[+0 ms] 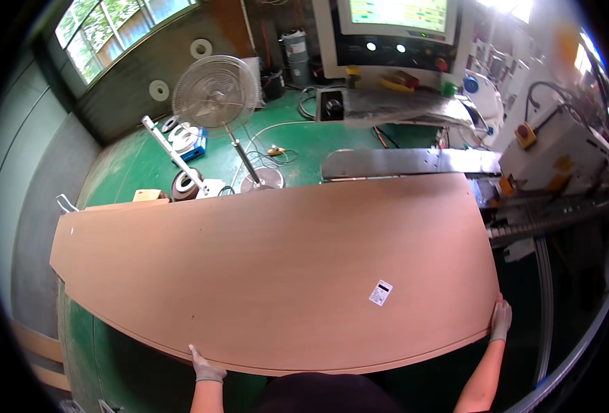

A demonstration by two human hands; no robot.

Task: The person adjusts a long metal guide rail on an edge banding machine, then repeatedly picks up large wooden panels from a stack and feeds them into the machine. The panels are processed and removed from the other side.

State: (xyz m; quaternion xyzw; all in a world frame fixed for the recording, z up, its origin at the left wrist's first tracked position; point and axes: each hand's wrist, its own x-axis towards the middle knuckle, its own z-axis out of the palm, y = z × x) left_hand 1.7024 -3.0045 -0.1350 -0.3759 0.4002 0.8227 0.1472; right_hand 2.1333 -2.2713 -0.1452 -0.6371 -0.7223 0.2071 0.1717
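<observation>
While we look down in head view, we hold large light-brown wooden panel (270, 268) flat over green floor (139, 165). Our left hand (205, 368), gloved, grips panel's near edge, thumb on top. Our right hand (501, 320), gloved, clasps near right corner. Small white label (381, 292) lies on panel toward right corner. Panel's far right edge sits beside grey machine (559, 158). Pedestal fan (216, 93) stands beyond far edge; control screen (394, 17) farther back.
</observation>
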